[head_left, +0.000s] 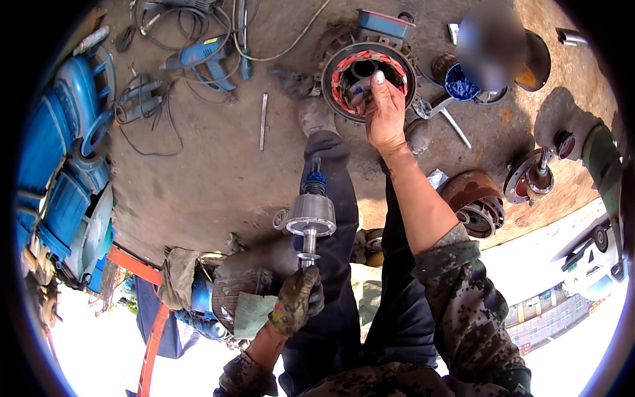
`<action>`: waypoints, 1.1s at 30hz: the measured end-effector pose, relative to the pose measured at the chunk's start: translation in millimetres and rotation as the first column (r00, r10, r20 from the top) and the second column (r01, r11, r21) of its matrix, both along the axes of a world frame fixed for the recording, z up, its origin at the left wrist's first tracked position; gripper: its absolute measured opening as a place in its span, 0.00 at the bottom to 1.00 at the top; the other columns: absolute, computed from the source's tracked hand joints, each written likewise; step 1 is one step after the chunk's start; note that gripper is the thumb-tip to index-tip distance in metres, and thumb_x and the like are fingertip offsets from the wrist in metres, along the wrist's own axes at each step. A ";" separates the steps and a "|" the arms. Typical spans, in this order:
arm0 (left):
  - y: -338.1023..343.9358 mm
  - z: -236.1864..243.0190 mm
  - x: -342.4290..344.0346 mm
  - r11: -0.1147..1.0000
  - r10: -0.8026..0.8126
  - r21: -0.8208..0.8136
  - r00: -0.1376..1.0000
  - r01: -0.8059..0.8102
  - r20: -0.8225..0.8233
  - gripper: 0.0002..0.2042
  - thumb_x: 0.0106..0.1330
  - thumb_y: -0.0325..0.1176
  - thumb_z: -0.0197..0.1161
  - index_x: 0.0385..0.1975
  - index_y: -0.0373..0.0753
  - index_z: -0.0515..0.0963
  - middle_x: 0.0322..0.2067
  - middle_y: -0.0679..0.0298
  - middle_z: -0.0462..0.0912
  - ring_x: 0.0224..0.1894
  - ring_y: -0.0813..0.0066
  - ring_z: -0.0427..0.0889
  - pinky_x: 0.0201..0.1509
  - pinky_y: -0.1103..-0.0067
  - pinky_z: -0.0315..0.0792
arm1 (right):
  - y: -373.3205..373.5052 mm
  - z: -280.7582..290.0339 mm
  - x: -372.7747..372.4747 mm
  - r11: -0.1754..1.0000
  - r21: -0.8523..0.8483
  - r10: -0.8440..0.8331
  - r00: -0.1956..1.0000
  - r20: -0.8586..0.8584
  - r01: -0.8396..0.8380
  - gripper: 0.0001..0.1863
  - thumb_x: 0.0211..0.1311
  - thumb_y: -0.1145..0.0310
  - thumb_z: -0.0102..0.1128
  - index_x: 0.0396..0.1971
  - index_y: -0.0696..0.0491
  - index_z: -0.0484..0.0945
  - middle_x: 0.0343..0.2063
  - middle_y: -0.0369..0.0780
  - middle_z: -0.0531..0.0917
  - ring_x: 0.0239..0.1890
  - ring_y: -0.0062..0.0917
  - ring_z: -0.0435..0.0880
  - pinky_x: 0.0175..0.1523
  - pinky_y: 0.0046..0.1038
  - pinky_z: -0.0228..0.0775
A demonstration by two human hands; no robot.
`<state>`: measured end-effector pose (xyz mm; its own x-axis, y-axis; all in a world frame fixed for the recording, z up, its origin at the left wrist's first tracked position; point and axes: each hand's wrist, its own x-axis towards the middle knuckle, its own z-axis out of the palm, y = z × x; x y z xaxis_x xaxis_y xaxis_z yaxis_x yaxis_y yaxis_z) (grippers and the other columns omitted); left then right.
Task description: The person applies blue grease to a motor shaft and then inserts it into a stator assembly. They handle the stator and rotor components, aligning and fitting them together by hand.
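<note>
Metal shaft point(311, 215) has its near end wrapped in fingers of the left hand point(299, 302); farther right, the right hand point(385, 118) reaches into a round motor point(339, 71), finger grip I can't tell

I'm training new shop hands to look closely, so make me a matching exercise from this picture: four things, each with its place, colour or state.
Column one
1. left hand
2. right hand
3. round housing
4. blue pistol-grip power tool

Column two
A. lying at the picture's upper left
B. bare, at the housing's opening
C. red-orange ring inside its rim
D. gloved, closed around a metal shaft

Right pairs: 1-D, 2-B, 3-C, 4-A
</note>
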<state>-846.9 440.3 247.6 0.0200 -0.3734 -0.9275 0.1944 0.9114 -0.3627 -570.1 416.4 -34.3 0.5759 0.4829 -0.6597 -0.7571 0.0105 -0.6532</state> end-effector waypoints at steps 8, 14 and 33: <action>0.9 3.9 -1.4 0.999 0.039 0.017 0.999 -0.039 -0.004 0.12 0.79 0.44 0.59 0.36 0.45 0.71 0.19 0.73 0.65 0.16 0.83 0.64 0.17 0.81 0.56 | -48.8 56.4 0.0 0.972 -0.053 -0.231 0.973 -0.011 0.230 0.25 0.80 0.49 0.51 0.41 0.59 0.79 0.27 0.37 0.80 0.29 0.19 0.76 0.40 0.25 0.77; 5.5 22.6 21.6 0.991 -0.129 0.041 0.991 0.131 -0.039 0.14 0.79 0.47 0.58 0.38 0.44 0.71 0.20 0.71 0.68 0.17 0.80 0.65 0.20 0.79 0.58 | -130.4 79.4 -28.9 0.989 -0.093 -0.132 0.976 -0.175 0.118 0.23 0.80 0.48 0.50 0.45 0.56 0.79 0.29 0.36 0.79 0.32 0.21 0.76 0.37 0.29 0.73; -38.5 47.5 50.0 0.974 -0.207 0.101 0.978 0.203 0.029 0.09 0.80 0.41 0.59 0.40 0.42 0.76 0.22 0.74 0.69 0.20 0.85 0.66 0.21 0.80 0.59 | -126.2 115.2 32.5 0.753 -0.268 0.643 0.759 0.105 -0.601 0.23 0.71 0.65 0.67 0.60 0.60 0.75 0.44 0.38 0.83 0.46 0.20 0.80 0.53 0.24 0.73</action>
